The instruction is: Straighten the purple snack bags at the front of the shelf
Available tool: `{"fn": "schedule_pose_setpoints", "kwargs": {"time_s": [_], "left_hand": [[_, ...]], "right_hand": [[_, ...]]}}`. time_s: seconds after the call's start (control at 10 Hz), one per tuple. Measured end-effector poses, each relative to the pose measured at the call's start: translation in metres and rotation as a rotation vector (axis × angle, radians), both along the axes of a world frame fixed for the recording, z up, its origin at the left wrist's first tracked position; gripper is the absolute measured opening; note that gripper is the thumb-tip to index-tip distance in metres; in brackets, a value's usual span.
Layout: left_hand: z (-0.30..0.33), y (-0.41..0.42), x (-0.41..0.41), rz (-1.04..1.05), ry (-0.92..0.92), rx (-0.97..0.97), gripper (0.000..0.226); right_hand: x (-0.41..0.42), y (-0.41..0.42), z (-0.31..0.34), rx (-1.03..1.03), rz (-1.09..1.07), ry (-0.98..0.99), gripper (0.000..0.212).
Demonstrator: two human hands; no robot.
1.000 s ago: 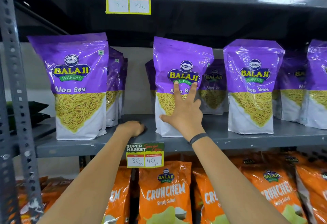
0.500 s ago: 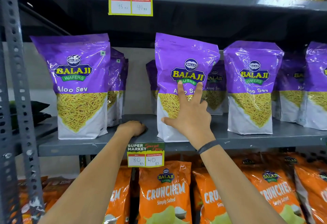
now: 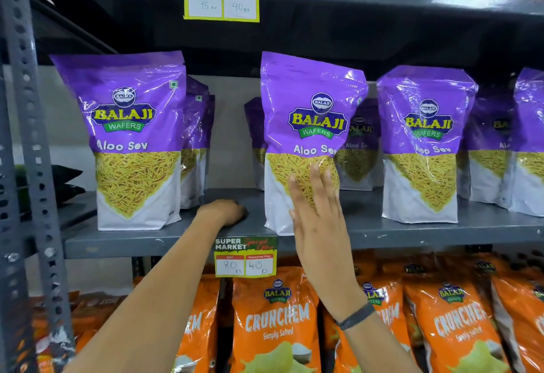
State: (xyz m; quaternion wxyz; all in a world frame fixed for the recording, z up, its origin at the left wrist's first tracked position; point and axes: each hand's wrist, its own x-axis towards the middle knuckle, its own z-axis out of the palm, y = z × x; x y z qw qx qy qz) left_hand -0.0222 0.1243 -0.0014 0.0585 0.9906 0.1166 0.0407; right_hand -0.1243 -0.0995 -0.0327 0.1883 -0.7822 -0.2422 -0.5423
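While the left hand point(image 3: 224, 212) rests curled on the grey metal shelf point(image 3: 412, 232), the right hand point(image 3: 319, 219), fingers together and flat, steadies the middle glossy purple snack bag point(image 3: 312, 113) at the near edge, slightly tilted; squaring it upright seems next

A person's right hand point(image 3: 319, 219), fingers straight and together, lies flat against the lower front of the middle purple bag point(image 3: 309, 125), which stands slightly tilted at the front edge of a grey shelf point(image 3: 147, 243). Left of that bag, the left hand point(image 3: 223, 212) rests curled on the shelf. Further left stands another purple bag point(image 3: 132, 137); to the right, a third point(image 3: 424, 143). More purple bags stand behind. A price tag point(image 3: 245, 256) hangs just below the middle bag, above orange chip bags point(image 3: 273, 322).
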Motion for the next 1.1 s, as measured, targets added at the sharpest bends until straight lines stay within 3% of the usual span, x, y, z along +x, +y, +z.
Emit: {"fn": "schedule_pose_setpoints", "kwargs": {"time_s": [0.3, 0.9, 1.0, 1.1], "left_hand": [[0.0, -0.001, -0.001, -0.012, -0.027, -0.008, 0.054], [0.001, -0.007, -0.011, -0.02, -0.04, -0.008, 0.055], [-0.001, -0.003, -0.009, -0.011, -0.043, 0.01, 0.055], [-0.002, -0.005, -0.008, -0.009, -0.107, -0.003, 0.052]], "right_hand": [[0.019, 0.009, -0.009, -0.015, -0.036, -0.035, 0.074], [0.039, 0.013, -0.012, 0.025, -0.043, -0.044, 0.069], [0.043, 0.015, -0.015, 0.02, -0.02, -0.094, 0.065], [0.038, 0.007, -0.016, 0.093, 0.145, -0.05, 0.055]]}}
